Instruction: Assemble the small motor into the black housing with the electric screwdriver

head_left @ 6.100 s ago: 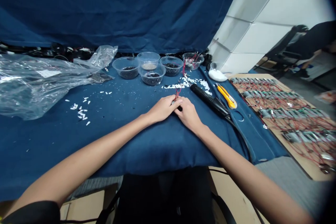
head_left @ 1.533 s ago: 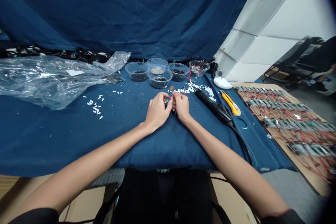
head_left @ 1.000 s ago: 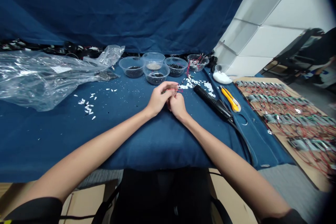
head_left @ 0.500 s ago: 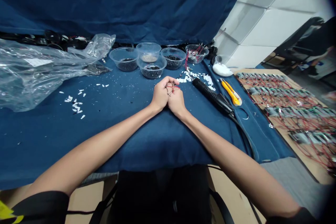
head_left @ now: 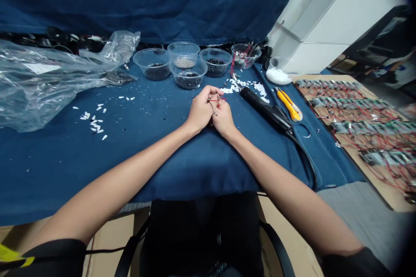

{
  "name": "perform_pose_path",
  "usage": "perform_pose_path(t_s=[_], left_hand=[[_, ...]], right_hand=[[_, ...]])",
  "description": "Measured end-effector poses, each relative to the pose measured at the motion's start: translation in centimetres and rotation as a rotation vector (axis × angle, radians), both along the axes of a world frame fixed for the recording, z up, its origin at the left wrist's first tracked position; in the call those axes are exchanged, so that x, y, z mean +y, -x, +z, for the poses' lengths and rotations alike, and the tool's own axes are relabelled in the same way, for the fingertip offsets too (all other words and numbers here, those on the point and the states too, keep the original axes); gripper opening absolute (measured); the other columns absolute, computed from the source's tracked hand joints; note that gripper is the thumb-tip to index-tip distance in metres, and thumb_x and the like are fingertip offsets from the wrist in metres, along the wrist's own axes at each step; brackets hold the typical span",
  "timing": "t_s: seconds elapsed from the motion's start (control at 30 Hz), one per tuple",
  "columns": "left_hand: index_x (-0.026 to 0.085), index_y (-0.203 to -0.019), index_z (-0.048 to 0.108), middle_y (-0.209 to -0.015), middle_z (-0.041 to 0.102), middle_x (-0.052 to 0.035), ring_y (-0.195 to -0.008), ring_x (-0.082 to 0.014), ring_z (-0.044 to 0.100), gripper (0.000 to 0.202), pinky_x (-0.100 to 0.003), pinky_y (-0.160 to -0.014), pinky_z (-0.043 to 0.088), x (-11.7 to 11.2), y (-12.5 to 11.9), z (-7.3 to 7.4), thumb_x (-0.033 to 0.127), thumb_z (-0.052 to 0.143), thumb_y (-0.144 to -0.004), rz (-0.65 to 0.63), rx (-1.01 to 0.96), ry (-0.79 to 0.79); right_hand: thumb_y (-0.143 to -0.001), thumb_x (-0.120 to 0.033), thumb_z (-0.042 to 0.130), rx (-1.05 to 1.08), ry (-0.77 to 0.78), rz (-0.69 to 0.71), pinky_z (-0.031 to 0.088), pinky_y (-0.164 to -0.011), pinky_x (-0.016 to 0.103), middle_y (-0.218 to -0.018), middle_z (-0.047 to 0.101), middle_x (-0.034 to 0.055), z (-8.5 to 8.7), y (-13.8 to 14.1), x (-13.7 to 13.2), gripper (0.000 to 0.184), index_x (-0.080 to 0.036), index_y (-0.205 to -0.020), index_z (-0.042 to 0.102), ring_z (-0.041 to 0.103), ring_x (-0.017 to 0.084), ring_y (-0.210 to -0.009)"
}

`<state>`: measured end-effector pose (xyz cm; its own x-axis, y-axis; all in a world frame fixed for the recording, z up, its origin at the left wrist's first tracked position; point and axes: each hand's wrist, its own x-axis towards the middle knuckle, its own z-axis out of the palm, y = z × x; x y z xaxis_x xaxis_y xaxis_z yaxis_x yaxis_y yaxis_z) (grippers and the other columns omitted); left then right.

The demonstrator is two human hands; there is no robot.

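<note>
My left hand (head_left: 200, 110) and my right hand (head_left: 222, 117) rest side by side, touching, on the blue cloth (head_left: 139, 138) in the middle of the table. Both have their fingers curled and pinched on a small part with thin red wires (head_left: 216, 101) held between them. A small metal bit hangs from the wires between the palms. The part itself is too small to make out.
Several clear plastic bowls (head_left: 186, 64) with small dark pieces stand behind the hands. A black soldering iron (head_left: 266, 110) and a yellow cutter (head_left: 289, 105) lie to the right. A board (head_left: 357, 117) with wired parts lies far right, a clear plastic bag (head_left: 48, 82) far left. White scraps (head_left: 94, 121) litter the cloth.
The hands have drawn closer together and come to rest palm to palm, still pinching the red-wired part. My head view has shifted a little.
</note>
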<state>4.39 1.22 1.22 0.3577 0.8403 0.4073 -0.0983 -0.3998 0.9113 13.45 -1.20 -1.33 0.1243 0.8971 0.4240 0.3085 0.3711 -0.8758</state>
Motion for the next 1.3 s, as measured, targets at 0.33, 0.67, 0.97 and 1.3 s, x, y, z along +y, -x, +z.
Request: perform_pose_path(t_s=[0.33, 0.67, 0.97, 1.3], left_hand=[[0.020, -0.109, 0.060, -0.089, 0.063, -0.0044, -0.082, -0.0169, 0.062, 0.031, -0.030, -0.075, 0.051, -8.0, 8.1, 4.1, 0.023, 0.055, -0.079, -0.459, -0.235, 0.708], [0.017, -0.085, 0.062, -0.061, 0.056, -0.0024, -0.066, -0.0182, 0.062, 0.045, -0.032, -0.066, 0.052, -18.7, 10.0, 3.5, 0.055, 0.040, -0.096, -0.334, -0.335, 1.049], [0.020, -0.098, 0.062, -0.091, 0.067, -0.0068, -0.084, -0.0209, 0.066, 0.041, -0.035, -0.075, 0.055, -21.6, 9.8, 1.5, 0.054, 0.040, -0.096, -0.336, -0.441, 1.050], [0.020, -0.099, 0.062, -0.077, 0.064, -0.0017, -0.065, -0.0109, 0.063, 0.042, -0.023, -0.065, 0.054, -23.7, 9.6, 0.3, 0.057, 0.044, -0.093, -0.264, -0.410, 1.099]], right_hand=[[-0.091, -0.014, 0.041, -0.547, -0.470, 0.168, 0.044, -0.071, 0.029, -0.087, 0.057, 0.0063, 5.1, 0.8, -8.1, 0.017, -0.016, -0.102, 0.053, 0.052, 0.015, -0.076], [-0.087, -0.012, 0.039, -0.858, -0.782, 0.256, 0.040, -0.070, 0.035, -0.077, 0.047, 0.0069, 4.9, 3.9, -14.0, 0.011, -0.016, -0.088, 0.049, 0.042, 0.021, -0.076], [-0.085, -0.008, 0.037, -0.654, -0.613, 0.366, 0.041, -0.067, 0.033, -0.084, 0.045, 0.0064, 2.2, 4.7, -17.0, 0.015, -0.017, -0.097, 0.037, 0.039, 0.017, -0.073], [-0.080, -0.006, 0.043, -0.566, -0.493, 0.408, 0.044, -0.102, 0.055, -0.110, 0.048, 0.0123, 0.1, 4.0, -20.4, 0.034, -0.017, -0.113, 0.039, 0.049, 0.024, -0.108]])
